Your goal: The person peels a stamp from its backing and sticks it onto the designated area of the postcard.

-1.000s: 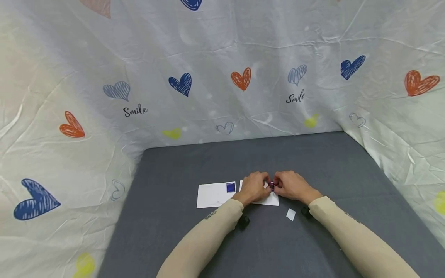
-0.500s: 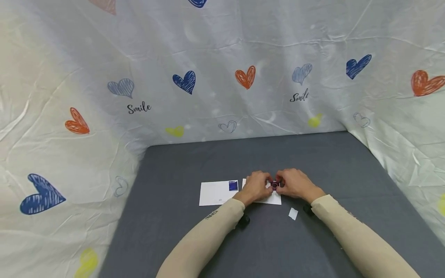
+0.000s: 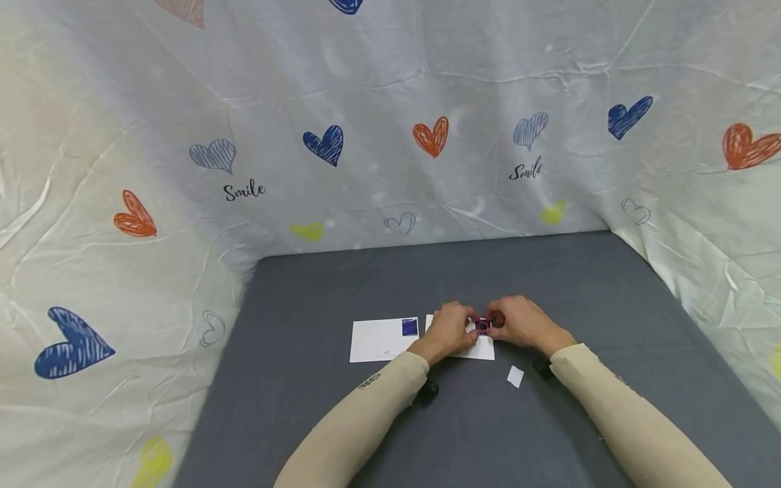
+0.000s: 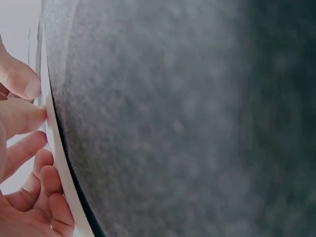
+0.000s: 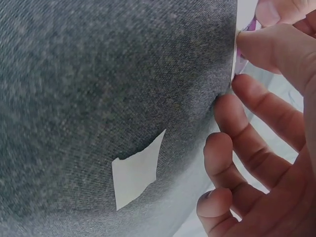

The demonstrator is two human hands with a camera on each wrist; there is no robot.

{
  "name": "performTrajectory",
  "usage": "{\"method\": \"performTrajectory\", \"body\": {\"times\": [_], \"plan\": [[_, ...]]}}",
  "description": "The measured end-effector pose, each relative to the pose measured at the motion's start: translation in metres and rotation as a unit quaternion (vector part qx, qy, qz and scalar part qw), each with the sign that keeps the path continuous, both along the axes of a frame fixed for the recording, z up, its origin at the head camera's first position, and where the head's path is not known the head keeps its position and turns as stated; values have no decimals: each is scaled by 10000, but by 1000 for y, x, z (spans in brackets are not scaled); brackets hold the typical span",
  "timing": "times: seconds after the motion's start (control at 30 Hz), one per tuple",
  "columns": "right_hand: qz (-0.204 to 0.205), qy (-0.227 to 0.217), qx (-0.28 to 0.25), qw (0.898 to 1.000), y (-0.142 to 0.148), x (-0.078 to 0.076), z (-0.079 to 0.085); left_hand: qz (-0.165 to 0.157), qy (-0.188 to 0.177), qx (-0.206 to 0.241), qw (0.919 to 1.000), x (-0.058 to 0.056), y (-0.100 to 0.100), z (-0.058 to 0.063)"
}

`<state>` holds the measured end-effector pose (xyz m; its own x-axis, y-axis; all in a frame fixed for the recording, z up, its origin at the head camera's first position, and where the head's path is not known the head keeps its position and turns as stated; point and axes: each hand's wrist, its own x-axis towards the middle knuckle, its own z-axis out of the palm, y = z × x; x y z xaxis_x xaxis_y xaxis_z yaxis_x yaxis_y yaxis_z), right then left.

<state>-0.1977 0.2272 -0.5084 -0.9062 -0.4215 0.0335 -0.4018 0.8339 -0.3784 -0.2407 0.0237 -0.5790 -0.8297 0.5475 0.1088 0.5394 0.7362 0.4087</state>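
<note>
Two white cards or envelopes lie side by side on the grey cloth. On the left card (image 3: 376, 339), a dark blue-purple stamp (image 3: 409, 327) sits in the upper right corner. My left hand (image 3: 450, 330) lies over much of the right card (image 3: 478, 351). Between finger and thumb it holds the left side of a small purple stamp (image 3: 483, 326) at that card's upper right. My right hand (image 3: 523, 322) pinches the stamp's right side. In the right wrist view, the thumb is against the purple stamp (image 5: 253, 24) at the card's edge; the other fingers are loosely bent.
A small torn white paper piece (image 3: 515, 376) lies on the grey table cover (image 3: 329, 420), just in front of the right card. Behind the table hangs a pale curtain (image 3: 366, 183) printed with hearts.
The stamp between my hands appears flatter against the right card and shows more of its face. My right hand has shifted slightly right. The head view has moved a little.
</note>
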Motion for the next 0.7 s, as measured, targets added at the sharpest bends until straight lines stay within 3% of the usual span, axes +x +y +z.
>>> {"method": "performTrajectory", "body": {"times": [0.1,0.13,0.33,0.37,0.43,0.6,0.7], "plan": [[-1,-47,6,10000,0,-1,1,63,-55,77,9999,0,1,1],[11,-43,-5,10000,1,-2,2,106,28,-5,9999,5,2,7],[92,0,-133,9999,2,-4,-1,87,191,71,9998,7,1,6],[112,23,-172,9998,2,-3,-1,43,160,168,9997,2,0,-1],[133,94,-253,9995,4,-2,-2,86,214,287,9993,11,-6,14],[42,428,-477,9979,17,5,1,418,312,577,9970,40,-29,68],[-67,610,-575,9965,27,11,5,662,435,591,9951,47,-46,82]]}}
